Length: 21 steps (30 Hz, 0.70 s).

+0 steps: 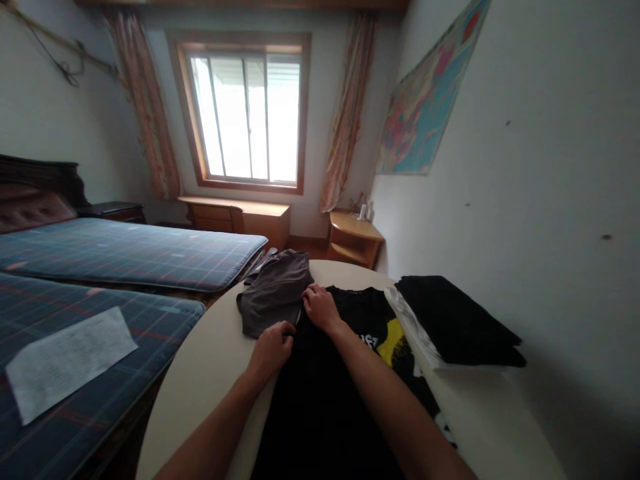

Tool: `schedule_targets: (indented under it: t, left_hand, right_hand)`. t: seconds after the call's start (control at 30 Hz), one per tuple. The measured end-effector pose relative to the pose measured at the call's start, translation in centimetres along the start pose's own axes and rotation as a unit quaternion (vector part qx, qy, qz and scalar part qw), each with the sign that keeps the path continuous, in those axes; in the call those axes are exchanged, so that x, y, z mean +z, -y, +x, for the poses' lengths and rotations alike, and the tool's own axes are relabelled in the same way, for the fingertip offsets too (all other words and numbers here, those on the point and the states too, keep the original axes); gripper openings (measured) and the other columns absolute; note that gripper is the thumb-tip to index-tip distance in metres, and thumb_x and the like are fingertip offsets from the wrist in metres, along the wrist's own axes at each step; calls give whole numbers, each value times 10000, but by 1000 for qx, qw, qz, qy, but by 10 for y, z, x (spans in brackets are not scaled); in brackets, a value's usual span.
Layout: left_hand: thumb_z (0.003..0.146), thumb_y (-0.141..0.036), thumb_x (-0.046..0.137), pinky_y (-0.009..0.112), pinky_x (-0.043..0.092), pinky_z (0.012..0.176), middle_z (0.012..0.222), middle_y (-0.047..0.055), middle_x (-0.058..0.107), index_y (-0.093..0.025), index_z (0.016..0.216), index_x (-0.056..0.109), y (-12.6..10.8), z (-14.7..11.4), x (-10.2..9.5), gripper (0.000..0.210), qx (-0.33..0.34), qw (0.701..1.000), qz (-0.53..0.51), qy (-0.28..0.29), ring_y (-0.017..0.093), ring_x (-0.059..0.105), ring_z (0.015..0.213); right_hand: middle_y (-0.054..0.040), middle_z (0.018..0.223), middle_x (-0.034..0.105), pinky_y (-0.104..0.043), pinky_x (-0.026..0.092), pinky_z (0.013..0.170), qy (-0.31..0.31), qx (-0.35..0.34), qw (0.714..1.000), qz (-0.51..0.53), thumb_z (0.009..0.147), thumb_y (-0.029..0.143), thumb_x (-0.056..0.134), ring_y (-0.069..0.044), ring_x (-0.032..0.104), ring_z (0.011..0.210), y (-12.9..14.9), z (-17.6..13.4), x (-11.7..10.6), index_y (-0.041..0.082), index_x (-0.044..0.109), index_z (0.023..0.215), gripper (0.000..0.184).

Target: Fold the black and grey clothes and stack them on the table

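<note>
A black T-shirt (320, 400) with a yellow and white print lies spread on the round cream table (200, 393), running toward me. My left hand (273, 348) is closed at the shirt's left edge, its fingers pinching the cloth. Farther up, my right hand (321, 307) has curled fingers on the upper left part of the same shirt, near the shoulder. Just beyond both hands sits a crumpled dark grey garment (275, 293), close to the fingertips. My right forearm crosses over the shirt and hides part of its print.
A folded black garment (455, 320) rests on a white one (410, 317) at the table's right side, by the wall. Plaid mattresses (125, 250) stand to the left, with a sheet of paper (70, 363) on the nearer one. A small wooden desk (355, 227) is behind the table.
</note>
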<state>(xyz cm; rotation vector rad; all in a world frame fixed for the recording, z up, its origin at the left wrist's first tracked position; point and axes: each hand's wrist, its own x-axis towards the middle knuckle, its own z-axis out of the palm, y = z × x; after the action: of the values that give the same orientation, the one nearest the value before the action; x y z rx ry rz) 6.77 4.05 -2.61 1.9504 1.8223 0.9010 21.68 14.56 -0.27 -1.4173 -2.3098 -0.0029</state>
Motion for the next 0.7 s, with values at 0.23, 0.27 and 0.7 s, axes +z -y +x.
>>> schedule_targets:
  t: [0.23, 0.27, 0.7]
  left_hand:
    - [787, -26, 534, 240, 434, 745, 876, 17, 720, -196, 976, 659, 5, 0, -11, 283, 7, 999, -27, 22, 149, 649, 787]
    - [794, -34, 543, 239, 431, 746, 884, 18, 719, -197, 971, 652, 4, -1, -11, 264, 8, 1000, -25, 18, 148, 648, 790]
    - [811, -66, 523, 257, 404, 784, 875, 25, 679, -213, 862, 600, 5, -6, -9, 174, 46, 995, 89, -9, 176, 619, 870]
  right_hand:
    - [-28, 925, 655, -321, 356, 886, 37, -102, 993, 41, 877, 408, 626, -187, 591, 934, 17, -53, -30, 208, 635, 882, 201]
    - [-27, 935, 656, -325, 354, 889, 45, -108, 992, 48, 857, 423, 650, -191, 590, 944, 18, -60, -32, 209, 638, 879, 215]
    - [-36, 990, 683, -321, 388, 911, 64, -103, 990, 73, 912, 338, 599, -189, 595, 986, 25, -94, -30, 209, 678, 925, 152]
